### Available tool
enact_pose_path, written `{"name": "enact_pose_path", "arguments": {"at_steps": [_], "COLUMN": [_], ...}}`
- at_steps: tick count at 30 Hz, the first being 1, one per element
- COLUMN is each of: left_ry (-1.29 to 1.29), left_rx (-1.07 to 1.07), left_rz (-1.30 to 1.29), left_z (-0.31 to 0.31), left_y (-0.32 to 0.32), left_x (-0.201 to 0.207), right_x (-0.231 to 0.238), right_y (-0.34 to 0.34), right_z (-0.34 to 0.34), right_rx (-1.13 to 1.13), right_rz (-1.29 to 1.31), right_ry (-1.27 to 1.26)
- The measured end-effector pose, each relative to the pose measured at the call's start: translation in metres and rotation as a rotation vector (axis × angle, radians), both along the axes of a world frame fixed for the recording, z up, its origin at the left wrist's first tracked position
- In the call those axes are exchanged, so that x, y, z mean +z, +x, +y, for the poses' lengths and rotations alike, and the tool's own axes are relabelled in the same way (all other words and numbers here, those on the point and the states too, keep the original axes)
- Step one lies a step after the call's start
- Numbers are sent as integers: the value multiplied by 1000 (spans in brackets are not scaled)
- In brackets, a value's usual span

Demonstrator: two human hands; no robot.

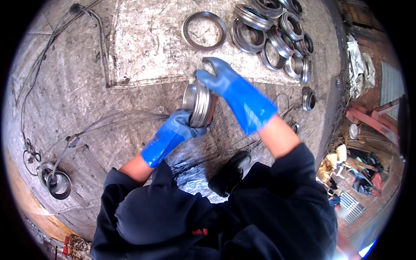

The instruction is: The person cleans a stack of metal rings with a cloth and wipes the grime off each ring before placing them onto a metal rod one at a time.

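Left hand (pixel 184 125) grips the metal ring (pixel 199 104) upright; right hand (pixel 216 73) clutches a rag (pixel 197 67) on it.

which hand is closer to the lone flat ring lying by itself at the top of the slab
Right. The right hand, in a blue glove, sits just below the lone ring, pressing a grey wad onto the upright ring. The left hand is lower, gripping that upright ring from underneath.
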State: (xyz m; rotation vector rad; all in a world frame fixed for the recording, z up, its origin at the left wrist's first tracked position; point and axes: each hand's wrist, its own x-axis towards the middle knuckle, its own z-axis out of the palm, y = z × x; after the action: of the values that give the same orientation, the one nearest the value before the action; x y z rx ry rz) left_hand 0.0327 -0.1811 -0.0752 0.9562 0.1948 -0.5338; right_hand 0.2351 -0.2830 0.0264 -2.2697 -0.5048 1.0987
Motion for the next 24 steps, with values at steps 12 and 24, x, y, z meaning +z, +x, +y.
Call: {"name": "enact_pose_path", "arguments": {"at_steps": [12, 24], "left_ry": [-703, -553], "left_rx": [170, 221], "left_rz": [492, 261], "left_z": [33, 5], "left_y": [29, 25], "left_x": [50, -11], "right_x": [-10, 63], "right_y": [-27, -47], "right_z": [18, -27], "right_rx": [-170, 205], "right_rz": [63, -478], "right_ry": [40, 731]}}
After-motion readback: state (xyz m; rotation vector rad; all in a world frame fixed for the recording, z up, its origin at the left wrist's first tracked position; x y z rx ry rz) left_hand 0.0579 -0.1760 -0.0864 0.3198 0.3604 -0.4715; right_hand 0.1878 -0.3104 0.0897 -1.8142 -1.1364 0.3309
